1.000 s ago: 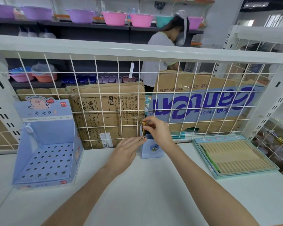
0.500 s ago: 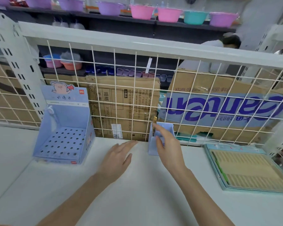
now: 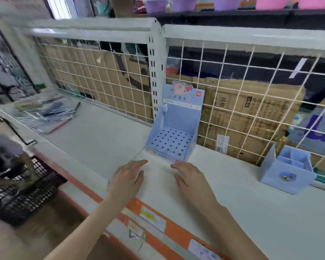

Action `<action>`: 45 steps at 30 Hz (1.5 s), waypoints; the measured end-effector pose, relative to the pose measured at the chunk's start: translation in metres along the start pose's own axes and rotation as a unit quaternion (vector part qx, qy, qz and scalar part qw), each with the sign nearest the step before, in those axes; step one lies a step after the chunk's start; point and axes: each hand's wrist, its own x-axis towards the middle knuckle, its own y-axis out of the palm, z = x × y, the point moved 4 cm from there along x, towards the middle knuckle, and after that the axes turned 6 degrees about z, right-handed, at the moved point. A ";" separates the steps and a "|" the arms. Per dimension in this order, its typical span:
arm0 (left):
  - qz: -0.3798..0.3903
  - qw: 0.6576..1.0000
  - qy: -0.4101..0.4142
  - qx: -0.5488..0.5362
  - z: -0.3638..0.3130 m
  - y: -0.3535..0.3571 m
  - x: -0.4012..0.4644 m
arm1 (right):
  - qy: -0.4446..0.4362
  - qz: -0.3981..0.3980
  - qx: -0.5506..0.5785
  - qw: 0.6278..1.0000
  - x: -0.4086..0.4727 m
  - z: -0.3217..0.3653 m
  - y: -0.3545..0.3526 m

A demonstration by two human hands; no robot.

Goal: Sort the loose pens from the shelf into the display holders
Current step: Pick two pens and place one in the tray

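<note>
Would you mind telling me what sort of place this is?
Probably a shop: a white shelf with price labels along its edge, a blue pen display stand, and plastic basins shelved behind.

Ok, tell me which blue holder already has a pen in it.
The small box holder on the right: a gold-topped pen stands in its back corner. The pig-card holder near both hands shows only bare holes.

Bright, even light; motion blur left; edges bowed.

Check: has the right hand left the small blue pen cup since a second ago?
Yes. The right hand moved left, off the pen cup, toward the perforated holder.
</note>
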 end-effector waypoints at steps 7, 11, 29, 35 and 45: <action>-0.071 0.993 -0.082 -0.044 0.118 -0.078 -0.017 | -0.009 -0.006 -0.015 1.000 0.050 0.078 0.048; -0.087 0.988 -0.121 -0.038 0.198 -0.123 -0.029 | -0.060 0.014 -0.034 0.997 0.088 0.143 0.110; -0.150 0.969 -0.194 -0.029 0.393 -0.243 -0.028 | -0.153 0.102 -0.067 0.981 0.285 0.291 0.257; -0.132 0.975 -0.179 0.000 0.444 -0.248 0.037 | -0.115 0.135 -0.043 0.983 0.364 0.266 0.301; -0.028 0.993 -0.104 0.048 0.507 -0.218 0.188 | -0.147 0.063 -0.087 0.983 0.466 0.228 0.339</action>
